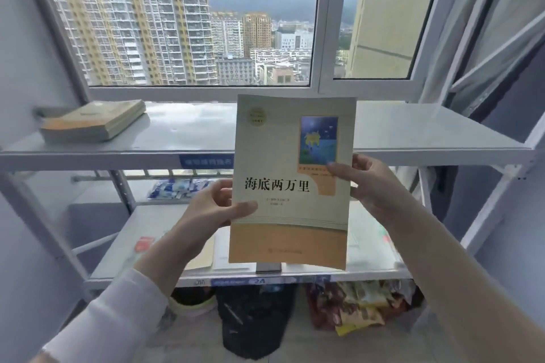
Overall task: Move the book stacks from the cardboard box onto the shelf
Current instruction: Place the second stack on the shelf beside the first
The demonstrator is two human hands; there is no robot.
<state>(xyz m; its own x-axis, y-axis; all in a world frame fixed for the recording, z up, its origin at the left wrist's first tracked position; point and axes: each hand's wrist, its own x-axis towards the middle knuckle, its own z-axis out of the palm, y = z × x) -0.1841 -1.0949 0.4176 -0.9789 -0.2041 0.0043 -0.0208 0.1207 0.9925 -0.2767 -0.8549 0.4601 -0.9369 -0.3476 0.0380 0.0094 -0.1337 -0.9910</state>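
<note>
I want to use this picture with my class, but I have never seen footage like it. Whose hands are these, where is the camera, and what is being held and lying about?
There is no machine here. A person wears a wide-angle camera on the head, so you look down at their own hands. The left hand and right hand hold one book upright by its side edges, cover facing the camera. Behind it stands a grey metal shelf before a window. A stack of books lies flat on the shelf's left end.
</note>
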